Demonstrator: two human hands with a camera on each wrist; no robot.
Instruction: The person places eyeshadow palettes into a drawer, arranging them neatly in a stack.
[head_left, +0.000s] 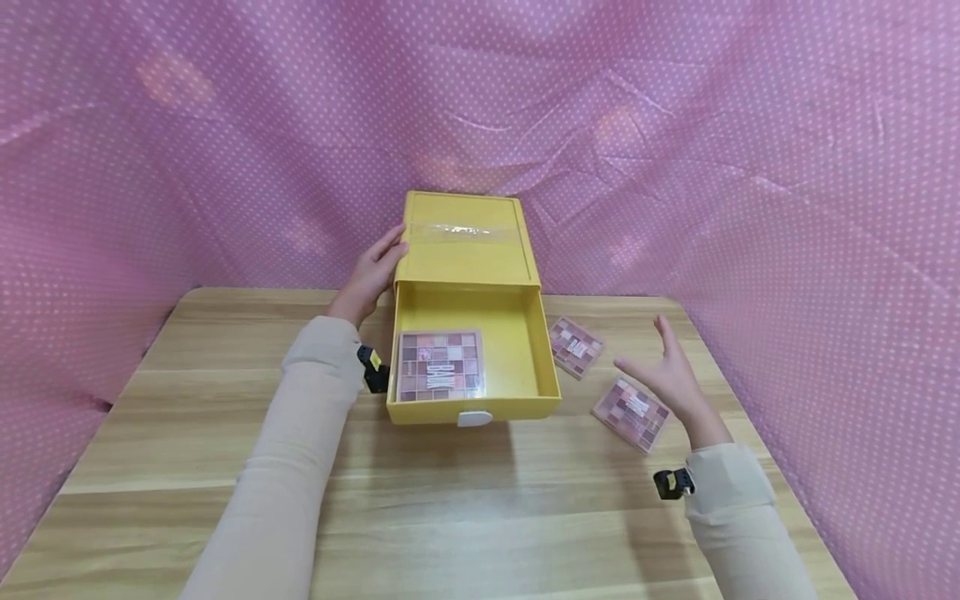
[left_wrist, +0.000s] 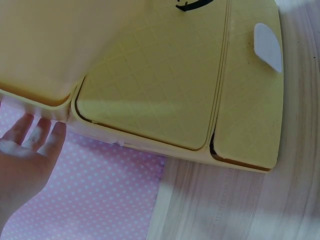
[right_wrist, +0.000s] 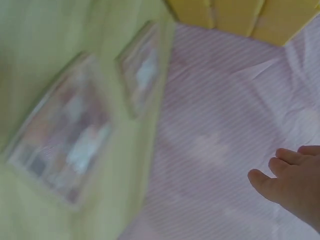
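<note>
A yellow drawer box (head_left: 472, 250) stands on the table with its top drawer (head_left: 517, 358) pulled out. Inside the drawer, at its left, lies a pink checkered palette (head_left: 441, 367). My left hand (head_left: 367, 279) touches the box's left side with its fingers; in the left wrist view the fingers of this hand (left_wrist: 30, 155) rest along the box's edge. Over the table at the right, my right hand (head_left: 671, 375) is raised with fingers spread, holding nothing. Near it lie two more palettes, a nearer one (head_left: 632, 413) and a farther one (head_left: 575, 346) beside the drawer.
The wooden table (head_left: 480, 517) reaches back to a pink dotted cloth (head_left: 480, 100) that hangs behind and on both sides. In the left wrist view the box shows closed lower fronts (left_wrist: 150, 85), one with a white handle (left_wrist: 267, 47).
</note>
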